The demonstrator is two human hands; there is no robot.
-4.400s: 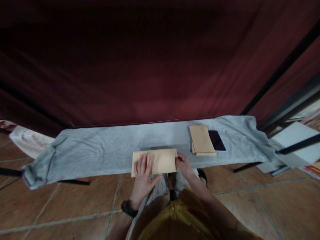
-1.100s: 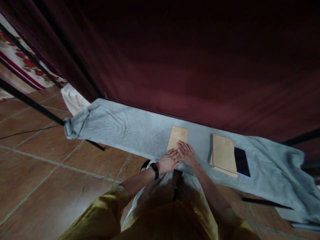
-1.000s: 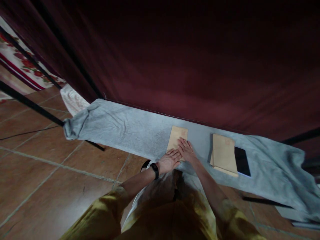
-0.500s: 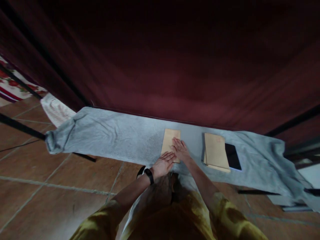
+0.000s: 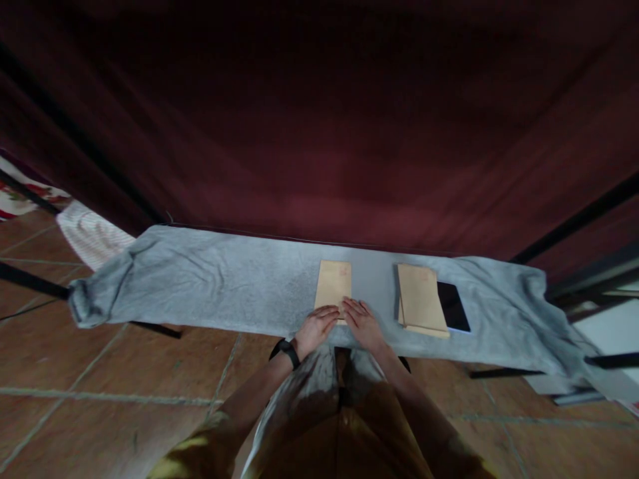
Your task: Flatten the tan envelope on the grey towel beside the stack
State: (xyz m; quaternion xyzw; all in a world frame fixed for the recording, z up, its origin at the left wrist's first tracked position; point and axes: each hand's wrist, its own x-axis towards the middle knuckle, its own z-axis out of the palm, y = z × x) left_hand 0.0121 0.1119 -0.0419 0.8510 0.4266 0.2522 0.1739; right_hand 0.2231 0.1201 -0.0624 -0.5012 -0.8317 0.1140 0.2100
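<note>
A tan paper envelope (image 5: 332, 283) with faint red print near its top right corner lies flat on a grey cloth (image 5: 239, 276). My left hand (image 5: 316, 327) rests on the envelope's near left part, fingers stretched out and pointing right. On the near right part lies my right hand (image 5: 363, 324), its fingers extended forward and left. The fingertips of both hands meet or nearly meet at the near edge, which they partly cover. To the right is a stack of similar envelopes (image 5: 422, 296), slightly fanned.
A dark-screened tablet or phone (image 5: 453, 306) lies partly under the stack's right side. The grey cloth covers a long narrow bench with black legs (image 5: 157, 330). Behind it hangs a dark red curtain (image 5: 319, 166). Brown floor tiles (image 5: 164, 366) lie below.
My right hand has drawn back from the middle of the envelope to its near edge, beside my left hand. The red print now shows. The view has shifted slightly.
</note>
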